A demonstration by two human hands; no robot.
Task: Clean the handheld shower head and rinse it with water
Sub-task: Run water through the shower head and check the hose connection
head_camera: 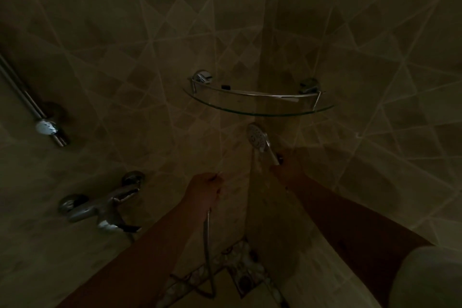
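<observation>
The room is very dark. A chrome handheld shower head (pixel 257 137) is held up near the tiled corner, just under the glass shelf, its spray face turned toward me and to the left. My right hand (pixel 287 166) grips its handle from below. My left hand (pixel 203 189) is closed round the metal hose (pixel 207 240), which hangs down from the fist toward the floor. No water stream can be made out in this light.
A glass corner shelf (pixel 257 111) with a chrome rail is fixed above the shower head. The wall mixer tap (pixel 100 204) sits at lower left. A slide bar with its holder (pixel 46 127) runs along the left wall. A floor drain (pixel 246 280) lies below.
</observation>
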